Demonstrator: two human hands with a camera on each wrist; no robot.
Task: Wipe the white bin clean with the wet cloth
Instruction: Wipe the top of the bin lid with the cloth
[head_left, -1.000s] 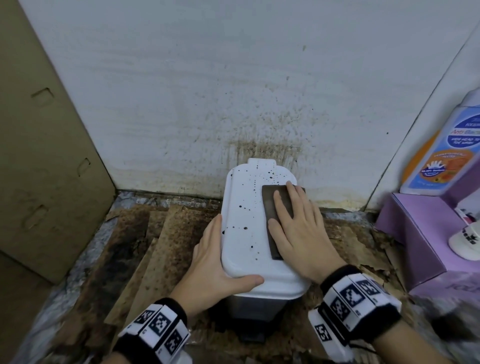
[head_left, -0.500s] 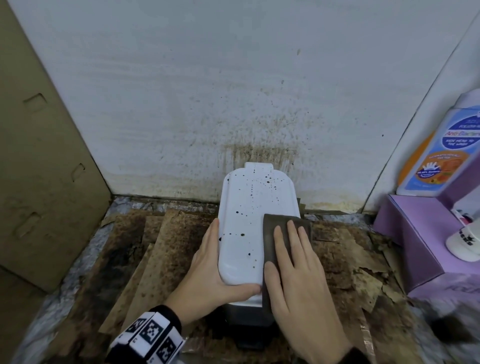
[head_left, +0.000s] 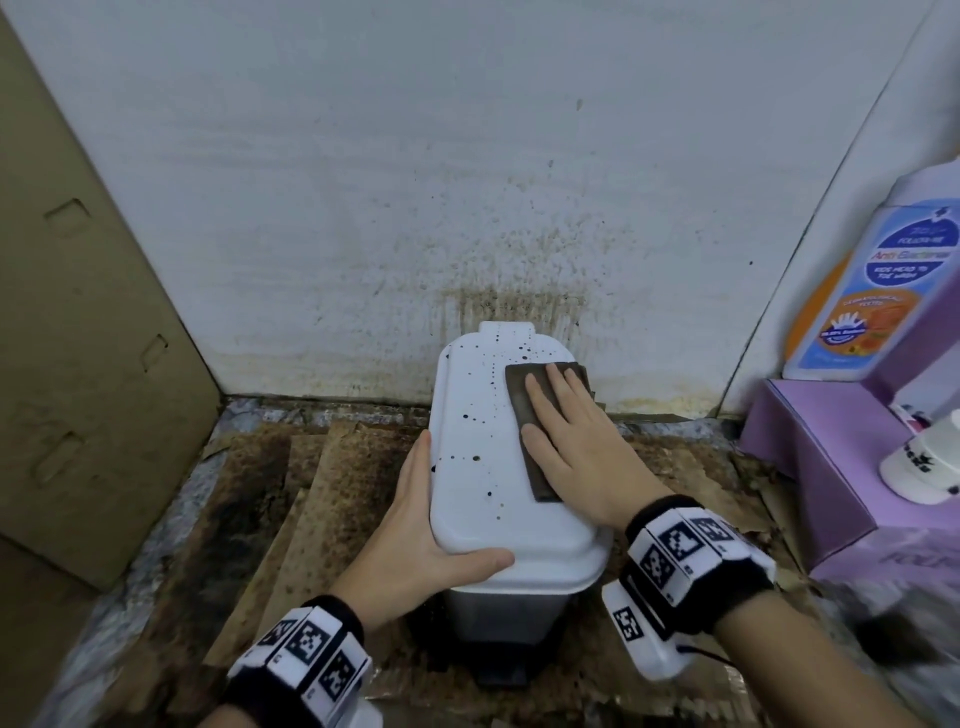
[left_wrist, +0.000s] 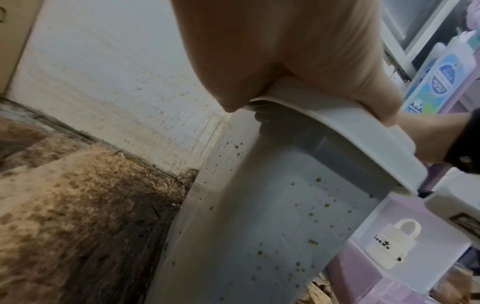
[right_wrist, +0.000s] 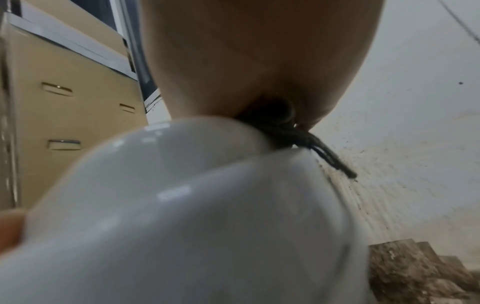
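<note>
A small white pedal bin stands against the stained wall, its lid speckled with dark spots. A dark brown cloth lies on the right half of the lid. My right hand presses flat on the cloth with straight fingers. My left hand grips the lid's near left corner, thumb on top, fingers down the side. In the left wrist view the bin's grey spotted side shows below the lid rim. The right wrist view shows the glossy lid and the cloth's edge.
Stained brown cardboard covers the floor around the bin. A tall cardboard box stands at the left. On the right a purple box carries a blue-labelled bottle and a small white padlock-shaped object.
My right hand slid the cloth toward me down the lid's right side, then pushed it back up toward the wall end. The left hand kept its hold on the lid corner.
</note>
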